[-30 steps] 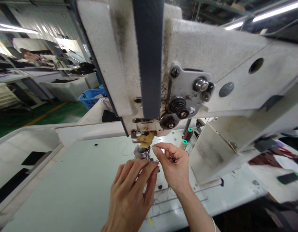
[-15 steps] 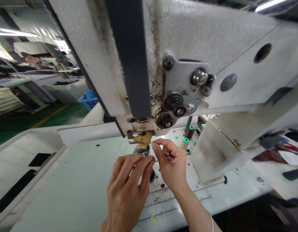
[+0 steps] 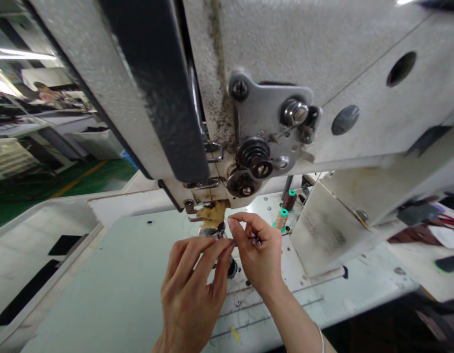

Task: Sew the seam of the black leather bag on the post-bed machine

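Note:
Both hands meet just below the head of a white industrial sewing machine (image 3: 271, 44), at its needle area. My left hand (image 3: 195, 287) is closed in a pinch, thumb against fingertips; whatever lies between them is too small to make out. Close beside it, my right hand (image 3: 260, 250) pinches with thumb and forefinger. A small shiny object (image 3: 255, 239) shows inside its curled fingers, its kind unclear. Behind the fingertips is a yellowish piece of material (image 3: 212, 214) at the needle bar. The needle itself is hidden from me.
Brown and tan thread spools (image 3: 282, 221) stand behind the right hand. The machine's thick column (image 3: 322, 230) rises on the right. A pale table (image 3: 113, 274) with a ruler strip (image 3: 245, 326) lies below. At left is a white trough (image 3: 68, 215) with black pieces.
My view has shifted closer to the machine head, which appears larger and farther left. Both hands keep their pinches in nearly the same place.

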A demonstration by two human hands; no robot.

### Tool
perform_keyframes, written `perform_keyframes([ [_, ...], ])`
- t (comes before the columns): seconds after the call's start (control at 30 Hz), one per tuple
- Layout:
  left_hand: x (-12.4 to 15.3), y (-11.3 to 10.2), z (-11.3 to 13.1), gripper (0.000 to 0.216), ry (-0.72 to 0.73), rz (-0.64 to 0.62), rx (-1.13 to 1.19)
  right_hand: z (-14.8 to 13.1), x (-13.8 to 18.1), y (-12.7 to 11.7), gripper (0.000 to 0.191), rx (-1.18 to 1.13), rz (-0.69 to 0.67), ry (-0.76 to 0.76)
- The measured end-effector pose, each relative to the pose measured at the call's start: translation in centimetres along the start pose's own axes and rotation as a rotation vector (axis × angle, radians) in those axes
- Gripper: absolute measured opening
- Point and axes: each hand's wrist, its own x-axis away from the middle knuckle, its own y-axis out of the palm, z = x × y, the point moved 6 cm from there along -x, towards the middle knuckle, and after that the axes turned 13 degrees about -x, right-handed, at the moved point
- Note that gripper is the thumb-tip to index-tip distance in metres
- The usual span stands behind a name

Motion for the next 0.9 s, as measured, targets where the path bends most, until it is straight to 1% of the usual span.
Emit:
perform_keyframes([
  [0.17,-0.16,-0.13,0.07,0.024,-0.001,0.017,-0.001,-0.26,-0.01,0.21,0.014,-0.012,-0.011,0.014],
  [0.3,-0.17,-0.17,0.09,0.024,-0.003,0.028,-0.003,-0.18,0.11,0.12,0.015,-0.018,0.009,0.020],
  [0.73,-0.22,-0.14,0.07,0.023,-0.009,0.021,-0.012,0.08,0.21,-0.01,0.015,-0.012,0.044,-0.004],
  [0.9,-0.12,-0.14,0.15,0.024,-0.004,0.022,-0.004,0.12,0.19,0.01,0.016,0.001,0.033,0.009],
])
